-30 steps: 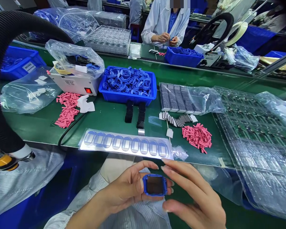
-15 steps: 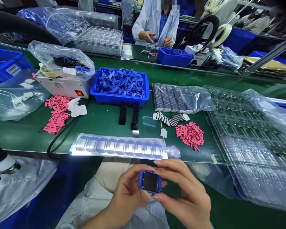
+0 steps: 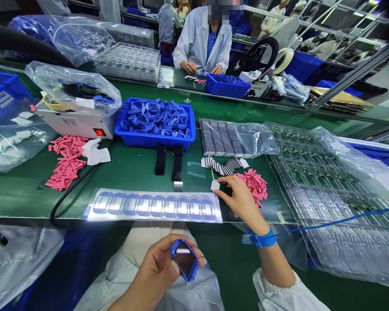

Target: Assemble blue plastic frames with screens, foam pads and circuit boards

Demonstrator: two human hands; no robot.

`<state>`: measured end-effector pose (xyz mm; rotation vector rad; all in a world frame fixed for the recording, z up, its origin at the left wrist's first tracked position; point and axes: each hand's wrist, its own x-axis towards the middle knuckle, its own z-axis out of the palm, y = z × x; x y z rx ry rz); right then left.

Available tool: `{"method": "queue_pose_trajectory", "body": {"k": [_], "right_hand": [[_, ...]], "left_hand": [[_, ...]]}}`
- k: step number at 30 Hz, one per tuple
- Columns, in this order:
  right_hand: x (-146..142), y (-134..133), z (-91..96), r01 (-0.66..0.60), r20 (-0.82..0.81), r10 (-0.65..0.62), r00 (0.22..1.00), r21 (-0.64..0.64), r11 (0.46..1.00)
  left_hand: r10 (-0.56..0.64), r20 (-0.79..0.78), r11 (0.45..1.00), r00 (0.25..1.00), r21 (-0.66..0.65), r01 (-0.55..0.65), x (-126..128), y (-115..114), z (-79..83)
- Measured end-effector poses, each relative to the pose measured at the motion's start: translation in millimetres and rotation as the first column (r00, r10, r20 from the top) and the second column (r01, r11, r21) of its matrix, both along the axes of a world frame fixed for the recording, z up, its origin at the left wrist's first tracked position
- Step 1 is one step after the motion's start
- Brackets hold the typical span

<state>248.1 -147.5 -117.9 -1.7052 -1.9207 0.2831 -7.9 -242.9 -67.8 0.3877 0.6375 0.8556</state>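
Frame (image 3: 192, 274) of blue moulded plastic, a rounded square with a dark glossy pane and a small white strip along one edge, sits tilted in the left hand (image 3: 155, 268), low over the lap, pinched by its rim between thumb and fingers. A rim grip suits it, keeping skin off the pane. Right hand (image 3: 240, 202), ringed by a blue wrist strap (image 3: 263, 239) with a thin cord running off rightward, reaches out flat over the green belt (image 3: 132, 175), fingers open and lightly spread, tips at a white paper tag (image 3: 215, 185); whether they touch it is hard to tell. Pink strips (image 3: 251, 186) heap just beside those fingers. Glossy film sheet (image 3: 152, 206) carries a row of blue-edged ovals. Beyond, a blue crate (image 3: 149, 141) brims with tangled frames, and a co-worker (image 3: 202, 43) sits across the line, hands together at the bench.
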Motion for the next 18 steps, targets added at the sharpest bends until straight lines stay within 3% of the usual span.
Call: {"method": "queue_pose_trajectory", "body": {"k": [5, 7, 11, 13, 18], "right_hand": [[-10.3, -24.5, 26.7, -0.07, -0.007, 0.07, 0.998, 0.008, 0.998], [-19.1, -42.0, 45.8, -0.188, -0.037, 0.188, 0.981, 0.001, 0.982], [-41.5, -72.0, 77.4, -0.455, -0.096, 0.45, 0.888, -0.035, 0.89], [-50.4, -80.1, 84.3, -0.502, -0.113, 0.495, 0.861, -0.036, 0.864], [-63.5, -87.3, 84.8, -0.497, -0.051, 0.499, 0.865, 0.046, 0.866]], "left_hand": [[-0.131, -0.037, 0.991, 0.991, 0.012, 0.132, -7.9, 4.7, -8.4], [-0.162, -0.031, 0.985, 0.986, 0.052, 0.163, -9.3, 7.3, -10.3], [-0.235, 0.056, 0.968, 0.97, 0.108, 0.228, -6.5, 9.9, -8.1], [-0.257, 0.111, 0.961, 0.96, 0.131, 0.242, -4.3, 9.5, -5.4], [-0.217, 0.122, 0.968, 0.968, 0.151, 0.198, -2.2, 6.5, -1.4]]}}
